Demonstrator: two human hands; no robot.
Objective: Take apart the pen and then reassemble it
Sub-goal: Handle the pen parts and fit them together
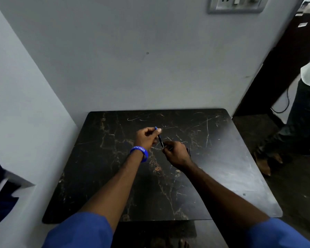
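A slim blue pen is held above the dark marble-patterned table, tilted with its blue end up and away from me. My left hand, with a blue wristband below it, pinches the pen's upper end between thumb and fingers. My right hand is closed around the pen's lower tip end. A small dark piece pokes out behind my right hand; I cannot tell what it is.
The table stands against a grey wall, with a second wall close on the left. At the right, a person stands barefoot on the dark floor beside the table. A switch plate is high on the wall.
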